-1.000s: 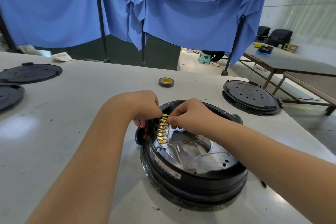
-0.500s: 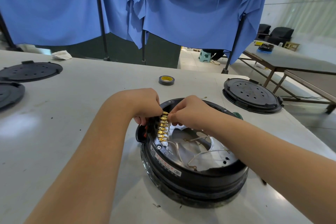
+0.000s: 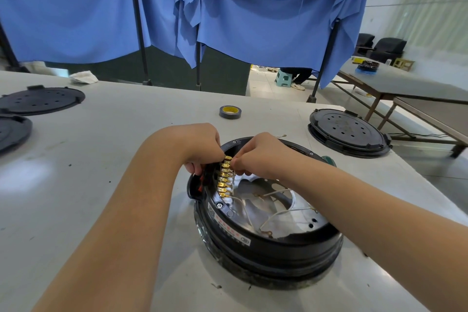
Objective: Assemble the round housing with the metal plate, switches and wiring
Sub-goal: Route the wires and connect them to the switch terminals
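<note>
While the round black housing (image 3: 268, 240) sits open side up on the grey work table (image 3: 101, 185), both of your hands meet at its far left rim. Your left hand (image 3: 200, 144) has its fingers curled and pinches the upper end of a row of brass spade terminals (image 3: 224, 177) from the outer side. Your right hand (image 3: 260, 154) reaches in from the opposite side, its fingers also curled, and pinches the same upper end of the terminal row; the fingertips of the two hands nearly touch there. The terminal row runs along the inner wall of the housing, just inside the rim. Below it, the shiny metal plate (image 3: 298, 213) lies in the bottom of the housing, with a large cut-out near its middle. White wires (image 3: 283, 213) with ring lugs at their ends lie loose across the plate, and thin white leads run down from the terminals towards it. A black tab with red parts (image 3: 196, 185) projects from the outer wall of the housing beside your left hand. On the table beyond the housing lies a roll of dark tape with a yellow core (image 3: 230, 112). A perforated black cover (image 3: 348, 133) rests to the right, and two similar black covers (image 3: 41, 100) lie at the far left edge.
</note>
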`<move>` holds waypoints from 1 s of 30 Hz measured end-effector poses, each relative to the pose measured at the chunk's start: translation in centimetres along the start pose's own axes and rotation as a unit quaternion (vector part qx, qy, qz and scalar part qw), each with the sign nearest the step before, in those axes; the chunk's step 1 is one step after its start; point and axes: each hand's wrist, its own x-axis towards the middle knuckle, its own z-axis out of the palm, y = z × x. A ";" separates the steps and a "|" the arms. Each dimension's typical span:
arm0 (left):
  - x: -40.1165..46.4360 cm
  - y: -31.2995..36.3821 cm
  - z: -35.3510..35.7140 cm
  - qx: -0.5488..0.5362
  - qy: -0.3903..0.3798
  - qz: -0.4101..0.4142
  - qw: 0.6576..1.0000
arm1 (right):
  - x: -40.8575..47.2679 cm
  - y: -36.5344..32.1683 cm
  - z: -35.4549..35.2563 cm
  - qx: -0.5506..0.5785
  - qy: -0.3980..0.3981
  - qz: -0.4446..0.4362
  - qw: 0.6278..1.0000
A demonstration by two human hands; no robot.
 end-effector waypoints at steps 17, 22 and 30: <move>0.3 -1.2 -0.1 -0.030 -0.002 -0.004 1.000 | -0.8 1.3 -1.0 0.010 0.018 -0.085 0.996; 0.3 -3.2 -0.9 -0.044 0.010 -0.027 0.999 | -0.1 2.6 -4.0 0.062 0.108 -0.102 0.987; 0.3 -4.3 -1.2 -0.058 0.053 -0.040 0.996 | 3.0 9.4 -7.4 0.006 0.191 -0.028 0.981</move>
